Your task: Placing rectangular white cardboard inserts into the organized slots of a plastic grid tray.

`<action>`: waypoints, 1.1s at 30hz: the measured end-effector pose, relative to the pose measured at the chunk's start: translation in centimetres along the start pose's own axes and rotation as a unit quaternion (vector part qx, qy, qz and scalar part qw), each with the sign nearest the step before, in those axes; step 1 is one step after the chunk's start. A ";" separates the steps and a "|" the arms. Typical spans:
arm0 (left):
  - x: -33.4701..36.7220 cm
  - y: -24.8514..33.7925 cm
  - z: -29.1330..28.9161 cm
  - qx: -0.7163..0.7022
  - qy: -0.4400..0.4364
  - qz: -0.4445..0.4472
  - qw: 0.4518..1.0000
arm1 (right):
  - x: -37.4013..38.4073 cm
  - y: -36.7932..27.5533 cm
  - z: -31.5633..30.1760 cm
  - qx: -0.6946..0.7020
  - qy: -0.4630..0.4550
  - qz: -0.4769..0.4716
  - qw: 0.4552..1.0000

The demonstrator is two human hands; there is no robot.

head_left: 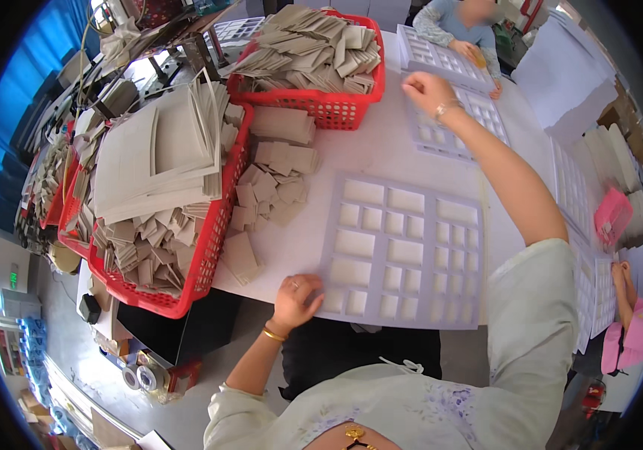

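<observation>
A white sheet with rows of rectangular cut-out windows [420,259] lies on the table in front of me. Beside its near left corner is my left hand [295,302], with fingers curled and fingertips close to the sheet's edge; what they hold, if anything, is hidden. My right arm reaches far forward. Its hand [428,94] is bent with thumb and fingers drawn together, above the left edge of a second windowed sheet [434,135]. Anything pinched there is too small to make out.
Red plastic baskets [220,214] [340,112] heaped with grey cardboard pieces [149,150] stand left and far left, with loose pieces [272,187] beside them. Across the table a person [452,30] handles a stack of windowed sheets [441,60]. Another person in pink [640,334] is at the right.
</observation>
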State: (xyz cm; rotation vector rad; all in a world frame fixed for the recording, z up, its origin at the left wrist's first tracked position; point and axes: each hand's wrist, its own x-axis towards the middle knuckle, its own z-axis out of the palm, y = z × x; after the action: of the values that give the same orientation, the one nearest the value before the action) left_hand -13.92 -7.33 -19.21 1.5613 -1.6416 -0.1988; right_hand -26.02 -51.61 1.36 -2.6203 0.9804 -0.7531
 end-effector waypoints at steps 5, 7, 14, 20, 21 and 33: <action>-0.2 -0.3 -0.5 -0.004 -0.006 -0.003 1.000 | 8.7 -0.7 8.0 0.020 -0.032 -0.006 0.999; -0.2 -0.5 -0.3 -0.022 -0.001 -0.001 1.000 | 11.0 -1.4 10.6 -0.055 -0.047 0.015 0.997; -0.5 -0.5 -0.4 -0.017 0.014 -0.003 1.000 | 12.6 -6.5 14.8 -0.151 -0.052 0.191 0.969; -1.0 -0.3 -0.3 -0.011 0.004 -0.010 1.000 | 10.7 -2.2 12.2 0.117 0.306 0.112 0.938; -0.8 -0.3 -0.1 -0.012 -0.001 -0.013 1.000 | 10.2 1.1 10.9 0.214 0.340 0.055 0.914; 0.9 -0.6 -0.5 -0.099 0.002 -0.099 0.990 | -11.6 9.1 -4.8 0.264 0.025 0.199 0.943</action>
State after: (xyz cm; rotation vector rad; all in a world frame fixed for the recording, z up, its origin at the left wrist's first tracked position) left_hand -13.00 -8.06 -18.86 1.5675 -1.4162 -0.4489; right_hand -41.00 -50.90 -2.59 -1.8804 1.0923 -0.8368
